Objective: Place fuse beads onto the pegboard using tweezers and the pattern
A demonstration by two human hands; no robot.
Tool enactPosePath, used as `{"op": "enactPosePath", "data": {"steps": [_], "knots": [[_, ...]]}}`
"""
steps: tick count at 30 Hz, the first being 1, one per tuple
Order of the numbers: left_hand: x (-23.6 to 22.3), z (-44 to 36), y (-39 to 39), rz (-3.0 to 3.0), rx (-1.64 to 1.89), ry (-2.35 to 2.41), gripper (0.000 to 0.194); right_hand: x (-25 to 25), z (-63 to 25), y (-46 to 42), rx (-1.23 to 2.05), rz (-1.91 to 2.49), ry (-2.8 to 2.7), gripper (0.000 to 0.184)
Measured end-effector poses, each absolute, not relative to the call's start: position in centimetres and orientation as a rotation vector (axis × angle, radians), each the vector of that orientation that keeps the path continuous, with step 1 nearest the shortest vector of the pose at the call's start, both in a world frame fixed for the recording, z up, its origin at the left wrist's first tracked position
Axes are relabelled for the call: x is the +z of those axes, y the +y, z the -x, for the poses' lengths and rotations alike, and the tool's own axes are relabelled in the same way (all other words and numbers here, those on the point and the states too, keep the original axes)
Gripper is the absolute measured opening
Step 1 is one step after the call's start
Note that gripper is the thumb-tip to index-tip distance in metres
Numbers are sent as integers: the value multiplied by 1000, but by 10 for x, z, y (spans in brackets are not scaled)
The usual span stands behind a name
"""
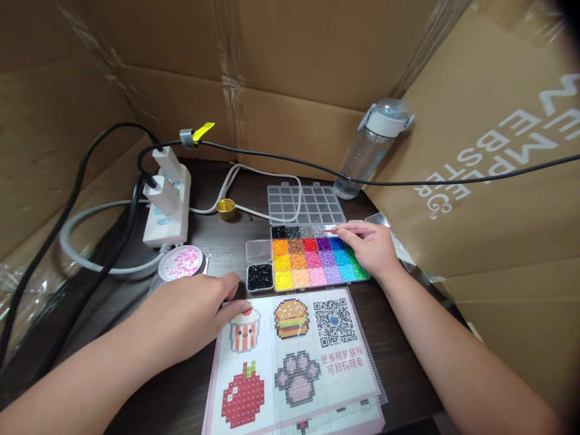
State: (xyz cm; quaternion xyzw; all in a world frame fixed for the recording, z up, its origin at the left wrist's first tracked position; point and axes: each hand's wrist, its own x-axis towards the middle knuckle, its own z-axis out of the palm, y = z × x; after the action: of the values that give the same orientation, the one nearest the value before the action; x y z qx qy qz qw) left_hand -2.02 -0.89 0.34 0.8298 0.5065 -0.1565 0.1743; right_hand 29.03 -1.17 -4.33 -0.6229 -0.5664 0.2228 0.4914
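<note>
My right hand [369,248] pinches thin pink tweezers [333,231], their tip over the grey and clear beads in the back row of the bead box [296,261]. This box is open, its compartments filled with beads sorted by colour. My left hand [199,311] rests at the upper left corner of the pattern sheet [267,368], thumb on the cupcake picture and index finger apart from it; the other fingers are partly hidden. A clear pegboard [367,362] lies over the sheet's right part, above the burger and paw pictures. Beside the box is a small open case of black beads [260,277].
A white dish of pink and white beads [181,263] sits at left, near a power strip [174,211]. A small gold cup [225,209] stands behind. A water bottle [369,151] leans at the back right. A black cable [281,158] crosses above; cardboard walls [290,115] surround the table.
</note>
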Motion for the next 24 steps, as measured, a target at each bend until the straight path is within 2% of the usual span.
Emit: {"op": "enactPosePath", "data": {"steps": [8, 14, 20, 24], "knots": [[4, 23, -10, -2366, -400, 1430, 36, -32, -288, -25, 487, 1447, -1255, 14], [1, 24, -11, -2402, -365, 1397, 36, -20, -279, -65, 446, 1316, -1188, 10], [-1, 26, -11, -2425, -346, 1396, 38, -34, -261, -125, 653, 1388, -1365, 11], [-3, 26, -11, -2410, -299, 1399, 39, -46, -258, -148, 649, 1474, -1419, 13]]}}
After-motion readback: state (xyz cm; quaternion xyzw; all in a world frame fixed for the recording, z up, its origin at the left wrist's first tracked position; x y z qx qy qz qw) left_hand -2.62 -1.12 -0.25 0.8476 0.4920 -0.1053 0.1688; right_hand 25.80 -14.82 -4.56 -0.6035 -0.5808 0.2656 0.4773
